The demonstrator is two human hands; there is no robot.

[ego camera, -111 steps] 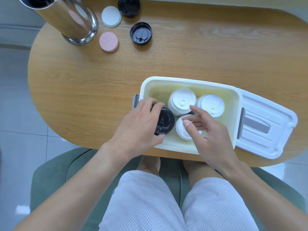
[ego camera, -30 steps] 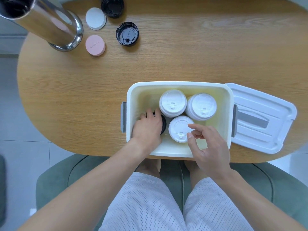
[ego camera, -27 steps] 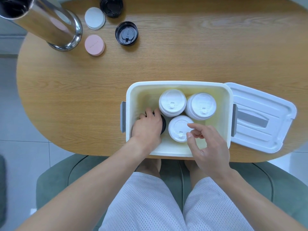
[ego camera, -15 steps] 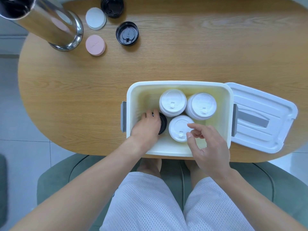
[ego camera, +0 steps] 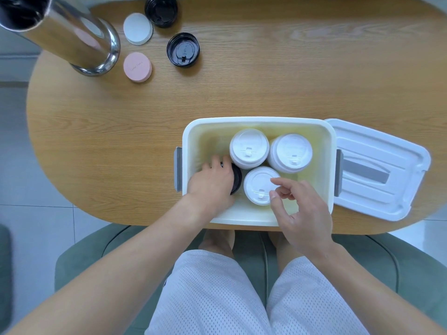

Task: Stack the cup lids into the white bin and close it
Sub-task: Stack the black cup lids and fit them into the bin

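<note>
- I see my left hand (ego camera: pixel 212 184) inside the white rectangular plastic bin (ego camera: pixel 257 121), fingers grasping a black round cup lid (ego camera: pixel 235 177).
- Three white lid stacks (ego camera: pixel 249 148) stand beside it.
- My right hand (ego camera: pixel 302 213) hovers, fingers released.
- The bin's white cover (ego camera: pixel 377 170) lies on the worktop (ego camera: pixel 266 81).

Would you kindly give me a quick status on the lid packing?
Left hand holds black lid down in white bin. Right hand open above, empty. Bin lid off; four lids remain on table.
</note>
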